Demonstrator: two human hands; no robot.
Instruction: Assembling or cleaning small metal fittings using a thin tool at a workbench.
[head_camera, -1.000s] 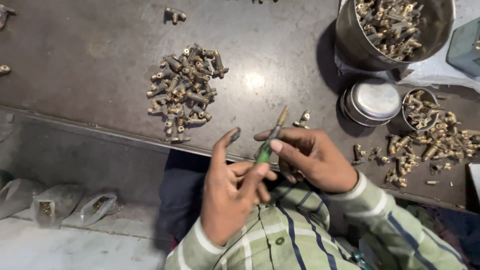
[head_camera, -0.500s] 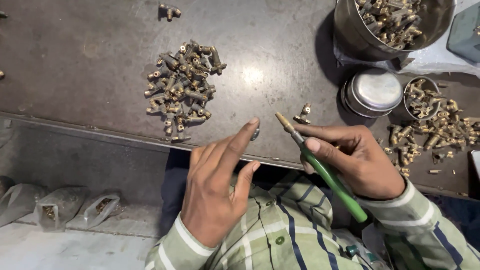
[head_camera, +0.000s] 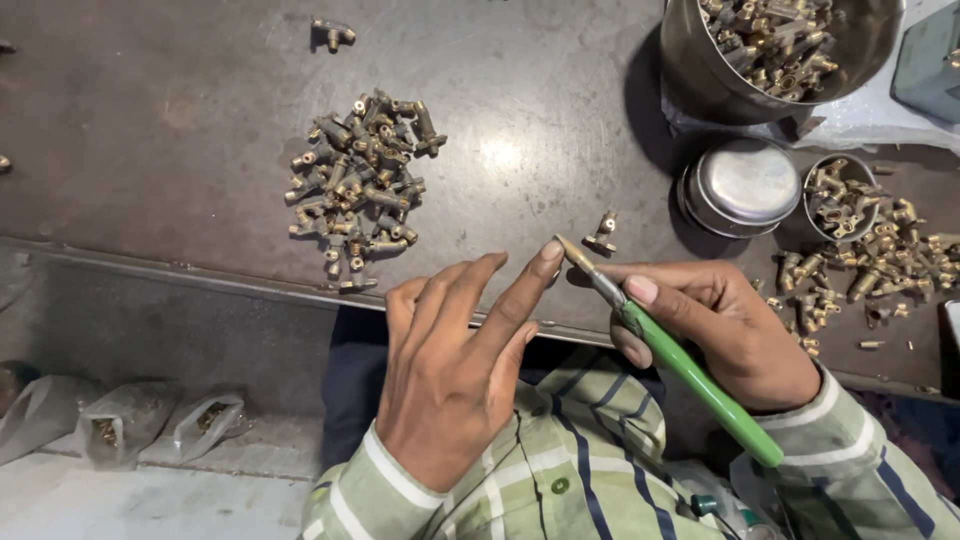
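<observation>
The right hand (head_camera: 735, 330) grips a green-handled tool (head_camera: 690, 368) like a pen, tip angled up towards the left hand (head_camera: 455, 375), whose fingers are spread and empty, index tip touching the tool's end as if to steady it. One brass fitting (head_camera: 603, 233) stands just beyond on the tabletop (head_camera: 180, 130), apart from the pile (head_camera: 362, 180)

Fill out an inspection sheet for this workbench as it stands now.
Surface: dark metal table, scuffed.
Job's things: green-handled tool in right hand; a brass piece sits on its tip.
Clutter: pile of brass fittings; big steel pot full of fittings; upturned steel bowl; small cup; loose fittings.
Hands: left hand open, forefinger at the tool tip.
Cables: nothing seen.
Surroundings: plastic bags on floor.
</observation>
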